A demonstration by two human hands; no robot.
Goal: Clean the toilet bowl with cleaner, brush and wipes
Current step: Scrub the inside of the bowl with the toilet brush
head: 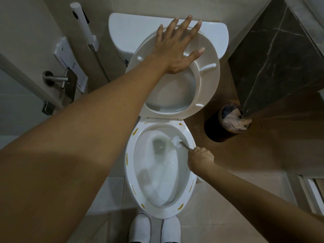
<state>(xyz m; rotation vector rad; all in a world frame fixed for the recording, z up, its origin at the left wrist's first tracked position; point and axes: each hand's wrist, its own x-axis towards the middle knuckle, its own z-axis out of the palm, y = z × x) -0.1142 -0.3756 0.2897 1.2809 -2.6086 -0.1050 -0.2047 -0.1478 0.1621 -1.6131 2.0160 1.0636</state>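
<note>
The white toilet bowl (130,174) stands open below me, with yellow-orange smears dotted around its rim. Its raised seat (208,74) leans back against the tank (126,32). My left hand (177,48) presses flat on the raised seat, fingers spread straight. My right hand (200,159) grips the handle of the toilet brush (178,139) over the bowl's right side. The white bristle head sits inside the bowl near the water, against the upper right wall. No cleaner bottle or wipes are in view.
A dark round bin (221,127) holding crumpled paper stands on the floor right of the toilet, beside a dark marble wall (273,55). A bidet sprayer (82,23) and a metal paper holder (57,78) hang on the left wall. My white slippers (140,228) stand at the bowl's front.
</note>
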